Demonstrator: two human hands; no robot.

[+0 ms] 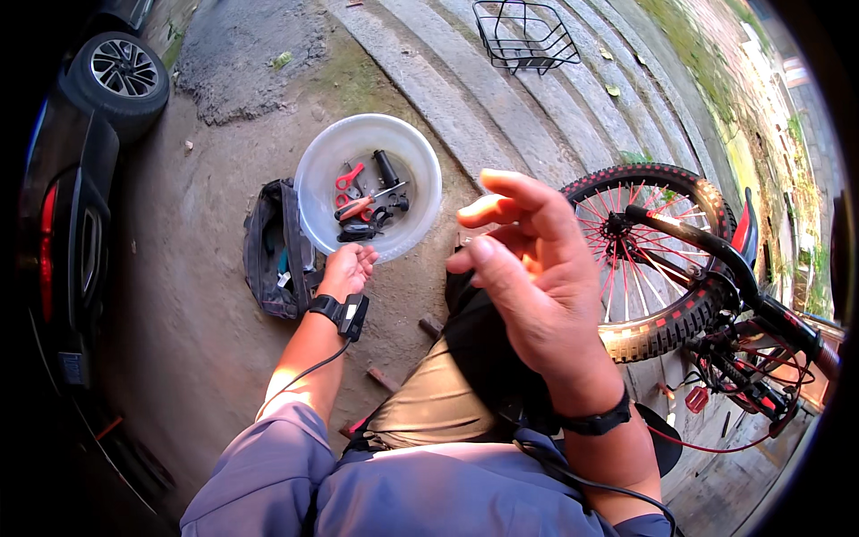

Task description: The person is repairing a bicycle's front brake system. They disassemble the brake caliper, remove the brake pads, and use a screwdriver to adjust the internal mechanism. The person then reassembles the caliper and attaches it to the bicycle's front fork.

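My left hand (351, 267) is beside the near rim of a translucent white plastic basin (309, 192), fingers loosely curled and nothing visible in them. Inside the basin lie red-handled scissors (349, 176), a screwdriver with an orange handle (355, 208), a black cylindrical grip (386, 167) and several small black parts (358, 231). My right hand (546, 277) is raised close to the camera, palm turned left. Its fingers are bent and apart from the thumb, holding nothing that shows.
A dark tool bag (268, 286) stands open against the basin's left side. At right lies a bicycle with a red-spoked wheel (617, 228) and a black handlebar (698, 234). A black wire basket (525, 40) sits on the concrete steps (447, 76). A parked car (80, 179) borders the left.
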